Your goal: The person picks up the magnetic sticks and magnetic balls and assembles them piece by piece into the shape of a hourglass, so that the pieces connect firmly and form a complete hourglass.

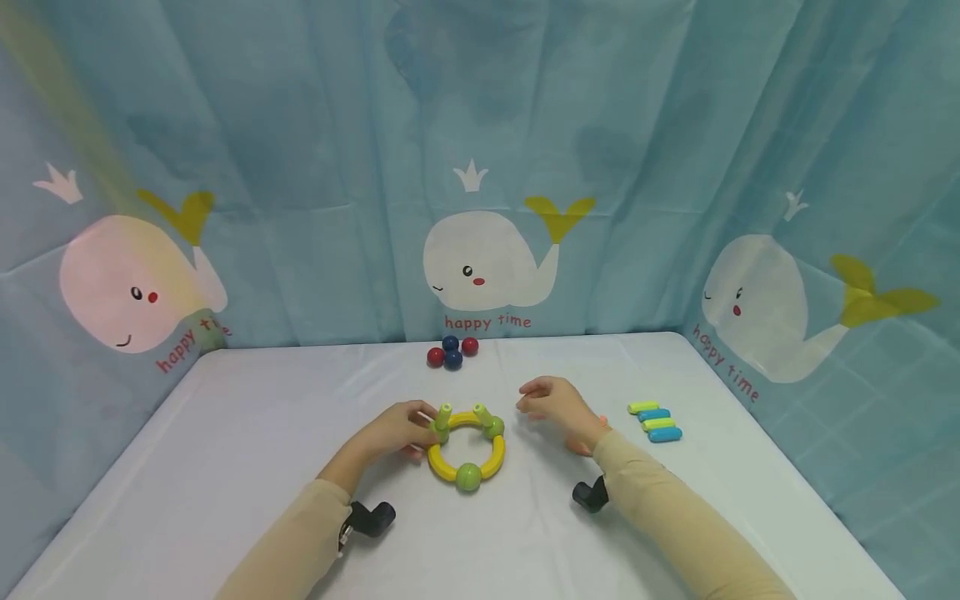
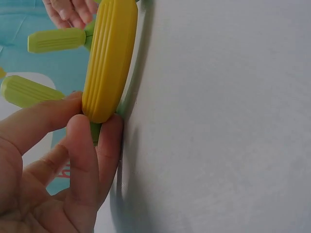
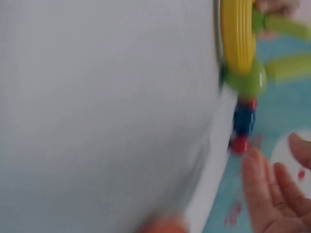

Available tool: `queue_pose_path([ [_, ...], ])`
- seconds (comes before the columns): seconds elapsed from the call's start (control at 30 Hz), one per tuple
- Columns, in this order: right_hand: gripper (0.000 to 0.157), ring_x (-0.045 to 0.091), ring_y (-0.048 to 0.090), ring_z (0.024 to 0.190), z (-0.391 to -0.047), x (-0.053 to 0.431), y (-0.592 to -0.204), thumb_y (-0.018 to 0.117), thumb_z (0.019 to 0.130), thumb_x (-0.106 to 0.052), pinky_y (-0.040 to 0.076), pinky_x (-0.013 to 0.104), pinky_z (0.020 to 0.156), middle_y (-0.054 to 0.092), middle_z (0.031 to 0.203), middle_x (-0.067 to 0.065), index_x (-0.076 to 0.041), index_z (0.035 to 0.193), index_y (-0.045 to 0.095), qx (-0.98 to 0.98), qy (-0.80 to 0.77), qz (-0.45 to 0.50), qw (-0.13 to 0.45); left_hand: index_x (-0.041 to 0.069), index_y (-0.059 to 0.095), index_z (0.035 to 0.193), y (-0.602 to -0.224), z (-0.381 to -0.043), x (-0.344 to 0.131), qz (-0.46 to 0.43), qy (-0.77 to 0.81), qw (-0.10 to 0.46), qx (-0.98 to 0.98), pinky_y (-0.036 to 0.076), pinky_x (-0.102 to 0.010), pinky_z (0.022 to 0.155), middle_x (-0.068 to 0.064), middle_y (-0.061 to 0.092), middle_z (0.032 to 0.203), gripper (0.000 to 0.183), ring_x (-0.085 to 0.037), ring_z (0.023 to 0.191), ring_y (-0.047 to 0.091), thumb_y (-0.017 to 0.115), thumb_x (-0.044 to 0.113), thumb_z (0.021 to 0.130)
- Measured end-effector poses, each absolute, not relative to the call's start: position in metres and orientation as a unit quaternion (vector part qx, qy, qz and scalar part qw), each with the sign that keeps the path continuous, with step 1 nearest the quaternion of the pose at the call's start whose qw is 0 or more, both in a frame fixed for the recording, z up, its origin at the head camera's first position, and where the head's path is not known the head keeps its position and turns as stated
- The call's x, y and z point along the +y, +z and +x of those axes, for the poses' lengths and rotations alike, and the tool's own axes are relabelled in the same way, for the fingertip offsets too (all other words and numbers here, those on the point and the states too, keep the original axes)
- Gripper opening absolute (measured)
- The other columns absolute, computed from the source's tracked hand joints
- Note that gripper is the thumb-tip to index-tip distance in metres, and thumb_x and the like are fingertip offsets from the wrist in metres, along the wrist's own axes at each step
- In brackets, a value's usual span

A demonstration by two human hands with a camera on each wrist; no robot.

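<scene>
A toy ring point(image 1: 497, 457) of yellow curved rods joined by green balls lies on the white table, and two light green rods point(image 2: 56, 40) stand up from it. With thumb and fingers my left hand point(image 1: 400, 429) grips the ring at its left green ball, which the fingers largely cover in the left wrist view. Right of the ring, my right hand point(image 1: 558, 404) hovers above the table with relaxed fingers and holds nothing. Orange pieces point(image 1: 579, 447) lie beneath the right wrist, partly hidden by it. One shows blurred in the right wrist view.
Red balls point(image 1: 470, 346) and dark blue balls point(image 1: 453, 360) sit together near the table's back edge. At the right, light green rods point(image 1: 659, 424) and blue rods point(image 1: 665, 434) lie in a row. A whale-print curtain point(image 1: 322, 167) surrounds the table point(image 1: 247, 442).
</scene>
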State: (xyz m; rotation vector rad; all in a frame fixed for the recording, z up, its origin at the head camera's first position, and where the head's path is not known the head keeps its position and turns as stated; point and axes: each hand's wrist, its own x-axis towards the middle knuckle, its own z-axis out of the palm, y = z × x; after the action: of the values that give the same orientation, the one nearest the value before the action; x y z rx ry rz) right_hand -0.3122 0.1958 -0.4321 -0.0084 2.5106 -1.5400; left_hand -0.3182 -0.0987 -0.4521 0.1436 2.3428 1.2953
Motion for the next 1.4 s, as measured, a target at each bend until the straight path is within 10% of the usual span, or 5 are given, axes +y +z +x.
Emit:
queue_pose_path([
  [0.27, 0.046, 0.029, 0.063, 0.116, -0.317, 0.287, -0.414, 0.068, 0.094, -0.03, 0.048, 0.05, 0.106, 0.064, 0.129, 0.019, -0.002, 0.129, 0.06, 0.869, -0.495, 0.018, 0.008, 0.01, 0.061, 0.12, -0.456, -0.31, -0.099, 0.047, 0.475, 0.221, 0.851, 0.056, -0.028, 0.061, -0.009, 0.063, 0.103, 0.045, -0.017, 0.075, 0.065, 0.08, 0.021, 0.081],
  [0.87, 0.052, 0.044, 0.037, 0.139, -0.313, 0.387, -0.434, 0.061, 0.098, -0.03, 0.024, 0.067, 0.116, 0.046, 0.148, 0.026, -0.001, 0.14, 0.051, 0.897, -0.417, 0.119, 0.082, 0.01, 0.061, 0.121, -0.459, -0.31, -0.099, 0.046, 0.489, 0.217, 0.843, 0.056, -0.027, 0.061, -0.009, 0.063, 0.105, 0.046, -0.016, 0.076, 0.065, 0.081, 0.022, 0.082],
  [1.4, 0.051, 0.041, 0.048, 0.124, -0.317, 0.399, -0.452, 0.064, 0.095, -0.038, 0.032, 0.064, 0.11, 0.054, 0.139, 0.026, -0.002, 0.131, 0.061, 0.903, -0.398, 0.132, 0.094, 0.009, 0.061, 0.119, -0.459, -0.309, -0.099, 0.046, 0.497, 0.218, 0.838, 0.055, -0.025, 0.061, -0.009, 0.063, 0.103, 0.043, -0.016, 0.075, 0.065, 0.08, 0.021, 0.082],
])
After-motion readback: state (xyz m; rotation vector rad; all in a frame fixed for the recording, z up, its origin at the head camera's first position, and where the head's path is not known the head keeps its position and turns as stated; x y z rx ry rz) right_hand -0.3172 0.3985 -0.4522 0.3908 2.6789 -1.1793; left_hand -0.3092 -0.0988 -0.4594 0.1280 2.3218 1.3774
